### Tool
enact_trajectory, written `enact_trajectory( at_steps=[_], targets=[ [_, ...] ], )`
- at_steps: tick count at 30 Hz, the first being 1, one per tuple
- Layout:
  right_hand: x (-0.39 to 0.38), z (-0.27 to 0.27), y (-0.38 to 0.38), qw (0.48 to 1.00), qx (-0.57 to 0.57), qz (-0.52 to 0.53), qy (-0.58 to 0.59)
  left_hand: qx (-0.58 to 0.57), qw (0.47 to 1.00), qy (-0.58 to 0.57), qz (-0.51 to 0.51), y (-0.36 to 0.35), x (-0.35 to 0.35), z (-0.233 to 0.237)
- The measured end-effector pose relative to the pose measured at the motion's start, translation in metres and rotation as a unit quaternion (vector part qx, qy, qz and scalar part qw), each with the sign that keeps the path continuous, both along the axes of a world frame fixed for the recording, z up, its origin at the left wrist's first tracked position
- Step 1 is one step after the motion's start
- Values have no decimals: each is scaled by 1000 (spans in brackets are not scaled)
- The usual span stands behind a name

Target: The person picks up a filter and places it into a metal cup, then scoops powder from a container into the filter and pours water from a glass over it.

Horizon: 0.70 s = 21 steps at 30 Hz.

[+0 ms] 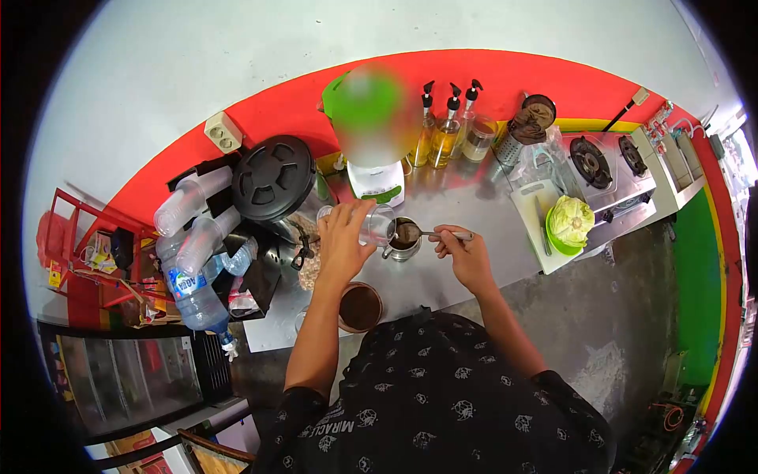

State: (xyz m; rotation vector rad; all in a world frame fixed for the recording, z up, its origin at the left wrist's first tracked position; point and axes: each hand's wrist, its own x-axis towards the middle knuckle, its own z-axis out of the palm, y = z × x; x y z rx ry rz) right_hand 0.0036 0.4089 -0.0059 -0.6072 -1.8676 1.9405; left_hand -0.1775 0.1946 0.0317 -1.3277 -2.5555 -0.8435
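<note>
My left hand is closed around a clear cup, tipped on its side with its mouth towards a small metal pitcher. Dark brown contents show inside the pitcher, which stands on the steel table. In my right hand, pinched between the fingers, is the handle of a metal spoon. The spoon's bowl is over the pitcher's mouth, at the brown contents. Close to my left forearm sits a round container of dark brown powder.
Behind my hands stand a white-and-green blender and pump bottles. A black-lidded bin, stacked plastic cups and a water bottle crowd the left. At right are a cabbage, a cutting board and a gas stove.
</note>
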Motion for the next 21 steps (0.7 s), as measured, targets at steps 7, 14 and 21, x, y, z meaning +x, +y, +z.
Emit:
enact_trajectory(
  at_steps=[7, 14, 21],
  targets=[
    [-2, -1, -6, 999, -41, -7, -15, -3, 1000, 6, -7, 3, -2, -5],
    [-2, 1, -10, 999, -35, -5, -23, -17, 1000, -2, 0, 3, -3, -3],
    [-2, -3, -12, 999, -42, -3, -11, -16, 1000, -3, 4, 2, -7, -5]
  ],
)
